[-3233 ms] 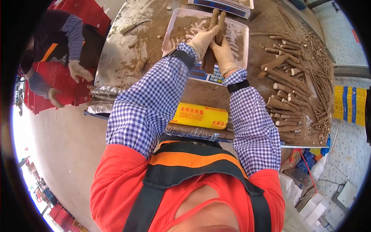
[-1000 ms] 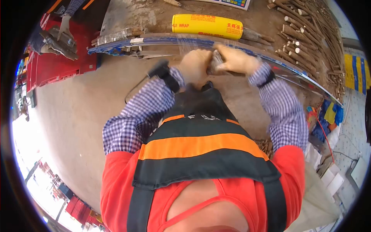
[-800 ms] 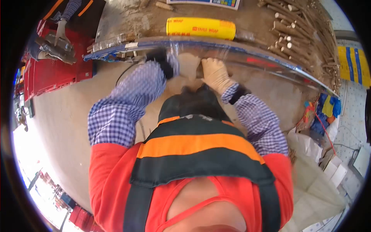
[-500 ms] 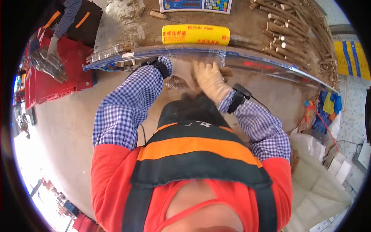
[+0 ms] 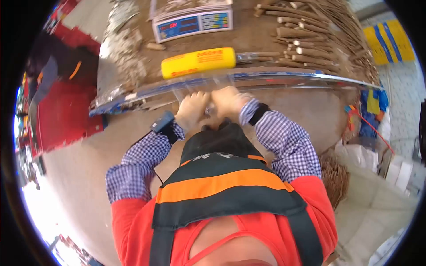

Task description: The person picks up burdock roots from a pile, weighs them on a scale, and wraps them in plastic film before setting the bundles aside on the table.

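L hand: fingers curled in, narrow, holding the L side of a small bundle. R hand: blurred, but looks closed on bundle's R side, fingertips hidden. Bundle sits betw. the two palms, approx. equally near each; only a shiny bit shows, so long axis can't be told. R hand a touch fwd of L.

Film runs fwd from hands to table edge, looks taut, approx. at right angles to edge. Roll lies on table just past edge, long axis L–R, its L end a bit nearer the body. So bundle is on body side of edge, roll on far side, film bridging.

Room: tight fwd (edge near knuckles), tight behind (apron close). Floor shows to R, more to L past the wrist.

Farther out: wrapped pc off roll's R end; roots fwd-R; scale beyond roll; red crate far L, well apart.
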Available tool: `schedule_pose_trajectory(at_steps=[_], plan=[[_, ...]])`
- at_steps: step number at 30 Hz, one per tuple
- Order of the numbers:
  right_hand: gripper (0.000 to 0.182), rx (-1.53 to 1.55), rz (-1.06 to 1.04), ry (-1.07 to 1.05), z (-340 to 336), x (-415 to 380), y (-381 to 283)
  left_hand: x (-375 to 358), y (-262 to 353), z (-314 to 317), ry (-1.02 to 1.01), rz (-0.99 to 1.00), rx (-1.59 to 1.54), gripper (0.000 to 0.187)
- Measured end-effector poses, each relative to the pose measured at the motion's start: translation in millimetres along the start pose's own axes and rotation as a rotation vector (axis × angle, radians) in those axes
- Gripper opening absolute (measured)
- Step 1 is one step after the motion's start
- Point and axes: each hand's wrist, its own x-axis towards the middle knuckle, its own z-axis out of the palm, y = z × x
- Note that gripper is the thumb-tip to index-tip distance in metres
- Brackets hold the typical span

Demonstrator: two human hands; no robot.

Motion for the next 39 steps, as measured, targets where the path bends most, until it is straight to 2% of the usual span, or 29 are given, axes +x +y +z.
schedule_pose_trajectory(at_steps=[2,3,4,5,6,8,9,10,11,12,13,14,15,16,17,18,19,20,21,24,26,28,30,32,34,35,36,38,39], plan=[[0.046,-0.31,0.171,0.081,14.7,-1.3,-33.0,9.7,-14.9,15.8,-0.195,-0.014,-0.497,0.057],[0.047,-0.32,0.124,0.297,43.0,8.6,-31.8,13.6,-23.9,7.6,-0.199,0.0,-0.487,0.057],[0.047,-0.343,0.075,0.513,65.3,18.7,-21.4,22.7,-31.0,-4.6,-0.438,-0.045,-0.382,0.058],[0.052,-0.105,-0.023,0.441,47.2,2.3,-13.9,28.9,-33.6,-12.4,-0.677,-0.098,-0.272,0.059],[0.052,-0.117,-0.017,0.449,37.6,2.9,-8.1,21.1,-26.9,-14.6,-0.644,-0.129,-0.176,0.06],[0.062,0.269,-0.068,0.042,24.0,2.6,7.8,-1.0,9.5,-7.3,-0.032,0.046,0.319,0.057],[0.052,0.196,-0.113,0.023,17.8,1.2,16.3,2.5,14.7,-8.8,-0.034,0.051,0.313,0.057],[0.052,0.204,-0.112,0.03,19.9,1.0,8.4,5.3,13.7,-15.4,-0.057,0.005,-0.113,0.055],[0.041,-0.083,-0.061,0.249,26.4,0.0,-7.5,6.4,11.6,-18.6,-0.083,-0.05,-0.54,0.053],[0.03,-0.365,-0.016,0.458,34.3,-0.9,-23.9,6.4,-2.6,-17.8,-0.098,-0.063,-0.54,0.053],[0.014,-0.527,-0.047,0.855,44.5,3.0,-27.5,16.4,-29.1,-16.4,-0.388,-0.102,-0.625,0.05],[0.014,-0.519,-0.06,0.852,45.9,6.2,-24.9,24.7,-45.7,-15.5,-0.677,-0.144,-0.708,0.047],[0.012,-0.358,-0.013,0.693,43.9,14.2,-20.1,29.3,-42.3,-24.0,-0.679,-0.168,-0.712,0.047],[0.01,-0.203,0.023,0.532,42.3,23.7,-15.7,34.8,-38.8,-30.4,-0.313,0.14,-0.628,0.046],[0.008,-0.174,0.019,0.56,46.8,20.8,-13.6,34.4,-33.6,-41.4,0.043,0.423,-0.517,0.046],[0.011,-0.243,0.1,0.476,44.2,22.7,-15.5,32.7,-31.8,-56.0,-0.311,0.225,-0.491,0.046],[0.013,-0.283,0.065,0.55,49.8,25.5,-13.4,39.2,-78.5,-12.3,-0.147,0.227,-0.175,0.041],[0.016,-0.316,0.033,0.621,57.7,27.8,-12.6,45.0,-67.0,-24.0,-0.121,0.262,-0.01,0.037],[0.016,-0.298,0.005,0.609,63.5,30.7,-14.8,54.2,-50.3,-35.5,-0.104,0.305,0.153,0.034],[0.026,-0.01,0.035,0.442,61.0,46.9,10.0,64.0,-65.3,2.2,-0.077,0.349,0.344,0.038],[0.036,0.684,-0.077,-0.406,61.5,56.0,34.2,64.6,-69.3,8.0,-0.132,0.318,0.432,0.039],[0.041,1.234,0.073,-0.641,90.8,22.3,21.0,62.6,-60.9,-4.7,-0.187,0.333,0.605,0.041],[0.038,0.461,-0.156,0.019,131.1,3.3,32.3,63.8,-71.1,6.9,-0.168,0.312,0.641,0.046],[0.038,-0.012,-0.116,-0.159,110.1,-13.6,39.5,53.4,-51.3,15.7,-0.068,0.166,0.489,0.053],[0.042,-0.245,-0.157,-0.222,68.1,-16.9,43.6,44.6,11.9,-33.9,-0.259,-0.094,0.197,0.065],[0.026,-0.286,-0.198,-0.044,54.1,-17.7,42.5,29.3,20.9,-19.3,-0.096,0.005,-0.008,0.072],[0.026,-0.29,-0.194,-0.048,27.3,-19.8,35.3,18.2,25.0,-4.6,0.068,0.105,-0.217,0.079],[0.026,0.066,-0.269,0.053,-27.7,-18.7,10.6,8.9,27.7,-41.8,0.005,0.007,-0.386,0.083],[0.026,0.07,-0.249,0.061,-36.4,-15.8,2.6,2.7,21.7,-65.2,-0.074,-0.084,-0.542,0.086]])
